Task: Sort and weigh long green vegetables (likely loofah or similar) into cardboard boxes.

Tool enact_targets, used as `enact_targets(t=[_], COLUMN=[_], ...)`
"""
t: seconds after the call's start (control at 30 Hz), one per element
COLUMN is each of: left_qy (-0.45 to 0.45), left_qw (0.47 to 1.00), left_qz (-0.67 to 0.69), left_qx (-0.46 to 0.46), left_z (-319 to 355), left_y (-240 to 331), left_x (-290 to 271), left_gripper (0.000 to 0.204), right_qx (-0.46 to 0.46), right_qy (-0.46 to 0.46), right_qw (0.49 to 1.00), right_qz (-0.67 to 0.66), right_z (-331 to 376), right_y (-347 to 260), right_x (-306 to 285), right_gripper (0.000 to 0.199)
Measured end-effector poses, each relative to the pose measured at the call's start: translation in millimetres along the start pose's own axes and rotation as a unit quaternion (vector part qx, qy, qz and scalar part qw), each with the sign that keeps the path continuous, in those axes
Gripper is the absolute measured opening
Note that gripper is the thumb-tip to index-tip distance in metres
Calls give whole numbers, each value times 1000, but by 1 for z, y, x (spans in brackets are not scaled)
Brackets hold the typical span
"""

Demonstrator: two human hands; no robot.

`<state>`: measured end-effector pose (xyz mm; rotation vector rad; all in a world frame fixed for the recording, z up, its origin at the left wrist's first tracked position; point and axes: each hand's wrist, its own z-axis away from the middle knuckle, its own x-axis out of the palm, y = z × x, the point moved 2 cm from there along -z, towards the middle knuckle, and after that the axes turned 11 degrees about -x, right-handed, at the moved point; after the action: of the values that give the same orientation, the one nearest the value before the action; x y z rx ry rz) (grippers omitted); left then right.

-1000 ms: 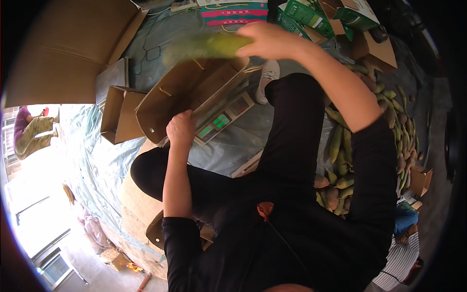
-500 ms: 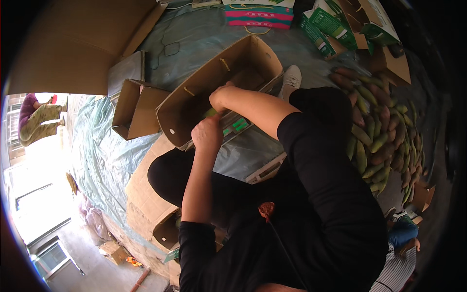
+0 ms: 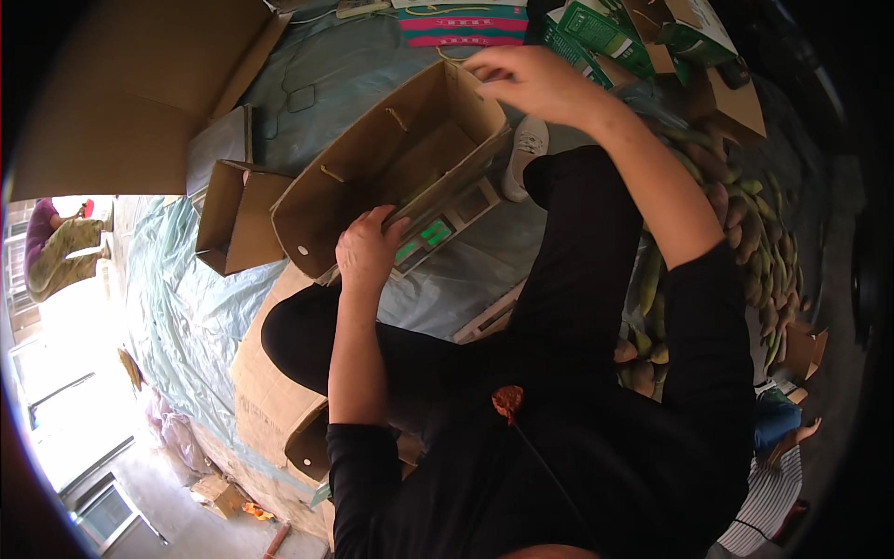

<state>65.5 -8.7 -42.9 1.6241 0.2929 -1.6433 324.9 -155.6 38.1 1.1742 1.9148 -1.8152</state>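
A long open cardboard box with yellow cord loops on its inner wall stands before me. On its floor lies a long green vegetable, partly hidden by the near wall. My left hand holds the near wall by its left part, fingers over the rim and thumb outside. Over the box's far right end is my right hand, fingers loosely bent and apart, with nothing seen in it; whether they touch the rim I cannot tell. A scale with a green lit display shows along the box's near side.
To the right lies a heap of long green and reddish root vegetables. A smaller open carton stands at left. Green printed boxes and a pink-and-teal box are at the back. Two other people are at the picture's sides.
Both hands have come out of the box: the right one up to its far right end, the left one onto the near rim. The green vegetable now lies inside, released.
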Motion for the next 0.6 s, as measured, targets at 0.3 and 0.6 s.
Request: enact_targets(t=[0.3, 0.6], left_qy=[103, 75], left_qw=[981, 967], left_qz=[-95, -219], left_qx=[132, 104], left_z=[26, 36], left_y=[46, 48], left_x=[-7, 3], left_gripper=[50, 69], right_qx=[220, 390], right_qy=[196, 90], right_qw=[948, 912], right_qz=[122, 90], right_z=[245, 410], right_y=[120, 161], right_x=[-17, 141], right_gripper=[28, 20])
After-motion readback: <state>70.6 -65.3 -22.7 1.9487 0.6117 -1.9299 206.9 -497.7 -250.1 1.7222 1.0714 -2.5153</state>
